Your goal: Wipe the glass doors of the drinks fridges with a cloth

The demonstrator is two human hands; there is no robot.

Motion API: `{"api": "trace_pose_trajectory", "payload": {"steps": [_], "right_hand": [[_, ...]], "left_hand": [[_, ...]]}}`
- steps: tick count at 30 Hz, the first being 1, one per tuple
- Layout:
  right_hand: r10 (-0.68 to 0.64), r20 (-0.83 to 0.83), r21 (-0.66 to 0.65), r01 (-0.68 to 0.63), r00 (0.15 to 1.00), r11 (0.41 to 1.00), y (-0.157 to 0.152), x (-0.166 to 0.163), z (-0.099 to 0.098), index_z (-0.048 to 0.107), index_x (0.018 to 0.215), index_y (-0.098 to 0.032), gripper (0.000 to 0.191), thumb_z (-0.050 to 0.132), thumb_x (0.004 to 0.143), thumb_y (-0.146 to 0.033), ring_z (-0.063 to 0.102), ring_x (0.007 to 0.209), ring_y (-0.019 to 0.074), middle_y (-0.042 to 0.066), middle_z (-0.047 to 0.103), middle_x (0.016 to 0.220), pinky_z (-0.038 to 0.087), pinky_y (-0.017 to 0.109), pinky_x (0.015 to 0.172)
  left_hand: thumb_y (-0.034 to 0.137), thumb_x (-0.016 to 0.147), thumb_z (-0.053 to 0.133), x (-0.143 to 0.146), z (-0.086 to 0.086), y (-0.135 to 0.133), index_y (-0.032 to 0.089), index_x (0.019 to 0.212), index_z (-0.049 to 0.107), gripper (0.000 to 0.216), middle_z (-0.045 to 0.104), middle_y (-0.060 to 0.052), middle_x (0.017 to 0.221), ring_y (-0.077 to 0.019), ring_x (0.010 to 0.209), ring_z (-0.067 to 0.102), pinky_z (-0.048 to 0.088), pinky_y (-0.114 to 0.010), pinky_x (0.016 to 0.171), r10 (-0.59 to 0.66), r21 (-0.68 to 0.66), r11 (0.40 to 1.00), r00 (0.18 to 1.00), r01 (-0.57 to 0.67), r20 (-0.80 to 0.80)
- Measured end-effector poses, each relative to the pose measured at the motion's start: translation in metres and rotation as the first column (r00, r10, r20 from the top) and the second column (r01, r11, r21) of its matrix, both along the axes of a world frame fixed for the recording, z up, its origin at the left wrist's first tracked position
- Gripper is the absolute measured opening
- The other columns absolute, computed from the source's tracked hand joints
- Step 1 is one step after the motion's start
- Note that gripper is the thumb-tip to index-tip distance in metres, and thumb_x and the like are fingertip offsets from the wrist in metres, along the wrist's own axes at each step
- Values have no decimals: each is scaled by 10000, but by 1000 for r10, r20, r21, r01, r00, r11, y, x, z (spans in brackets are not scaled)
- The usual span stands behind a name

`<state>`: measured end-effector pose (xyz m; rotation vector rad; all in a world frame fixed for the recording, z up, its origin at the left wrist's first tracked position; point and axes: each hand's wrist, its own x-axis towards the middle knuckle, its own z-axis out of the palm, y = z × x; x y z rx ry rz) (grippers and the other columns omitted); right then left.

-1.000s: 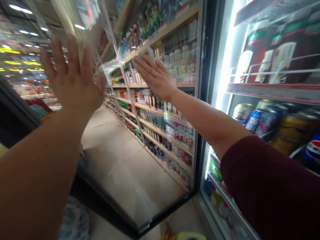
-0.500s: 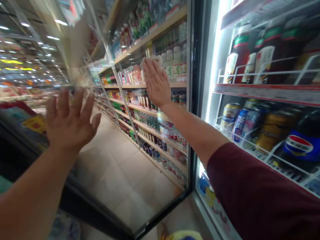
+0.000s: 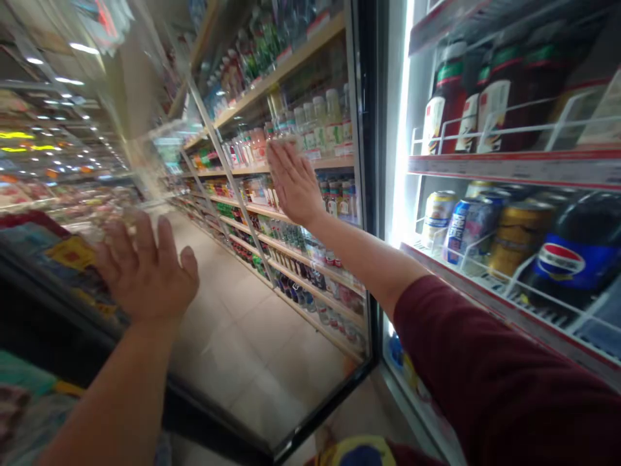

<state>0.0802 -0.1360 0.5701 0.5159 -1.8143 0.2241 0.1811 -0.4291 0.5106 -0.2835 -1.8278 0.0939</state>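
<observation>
My right hand (image 3: 294, 184) lies with its palm to the glass door (image 3: 317, 417) of a drinks fridge, fingers stretched and close together. A thin pale cloth (image 3: 290, 140) shows around its fingertips, pressed between hand and glass. Lower on the left, my left hand (image 3: 145, 272) is flat with its fingers spread, at or very near the same pane. Blur hides whether it touches the glass or has anything under its fingertips. The door stands swung open, with its black frame along the bottom and right.
To the right, lit fridge shelves hold dark bottles (image 3: 495, 110), cans (image 3: 519, 236) and a cola bottle (image 3: 563, 259) behind wire rails. Through the glass appear long shelves of drinks (image 3: 291, 239) and a tiled floor (image 3: 252, 336). Packaged goods (image 3: 72, 255) are at the left.
My right hand has slid a little down and left on the glass with the cloth. My left hand has moved lower and slightly right. The view has shifted a little.
</observation>
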Motion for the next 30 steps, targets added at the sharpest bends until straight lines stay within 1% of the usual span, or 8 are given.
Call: {"api": "trace_pose_trajectory", "payload": {"steps": [2,5,8,11,15,19,24,30], "right_hand": [[53,51,135,-60,997,989,-12,8,-16,318,1678,-241,579,254,1103,-272,168,1652,178,-7,270,1742,232,435,1376],[173,149,413,-221,974,884,-22,16,-49,296,1679,-311,584,296,1098,-251,181,1645,146,-71,263,1736,225,424,1384],[240,195,469,-306,951,828,-20,13,-65,315,1668,-331,581,321,1093,-248,222,1634,146,-70,300,1718,258,431,1372],[300,170,472,-345,939,811,-18,5,-61,357,1654,-322,583,335,1079,-228,281,1618,171,-32,361,1690,282,458,1355],[297,97,373,-312,950,874,-32,3,-63,410,1636,-292,573,399,1064,-258,323,1604,213,10,417,1661,283,482,1351],[236,60,172,-243,970,955,-68,13,-88,446,1625,-237,573,414,1055,-285,326,1602,265,46,395,1669,322,503,1333],[263,91,123,-273,960,954,-106,32,-111,451,1624,-233,570,417,1058,-291,328,1600,279,49,408,1668,319,514,1335],[377,119,-59,-373,918,926,-143,56,-100,388,1646,-150,576,271,1096,-277,194,1646,216,67,342,1710,311,471,1343]], "left_hand": [[388,1031,517,-1,-1,0,305,1711,140,783,170,-74,1762,-355,1647,81,112,-721,1286,-12,-1,1000,1000,12,2],[390,1037,517,-4,-2,-1,260,1703,207,746,185,-83,1757,-355,1646,92,104,-702,1297,-27,14,1000,1000,27,9],[411,1036,513,-7,-2,-3,212,1672,322,693,246,-98,1741,-334,1648,101,77,-662,1322,-41,56,998,999,40,24],[424,1044,478,-8,-1,-4,206,1648,386,648,292,-108,1722,-311,1650,91,53,-614,1345,-49,114,993,996,41,71],[421,1062,437,-7,-1,-4,202,1639,404,617,309,-107,1714,-282,1647,104,48,-575,1358,-63,145,988,993,49,96],[421,1078,431,-12,-4,-6,222,1638,403,595,305,-77,1717,-214,1648,54,25,-515,1366,-55,128,991,995,44,81],[434,1086,400,-18,-2,-13,215,1622,422,579,316,-62,1716,-185,1647,40,3,-473,1367,-70,103,993,995,63,66],[420,1100,256,-10,-15,-21,176,1628,401,599,371,-135,1687,-227,1644,154,141,-528,1352,-210,4,978,977,210,-18]]}}
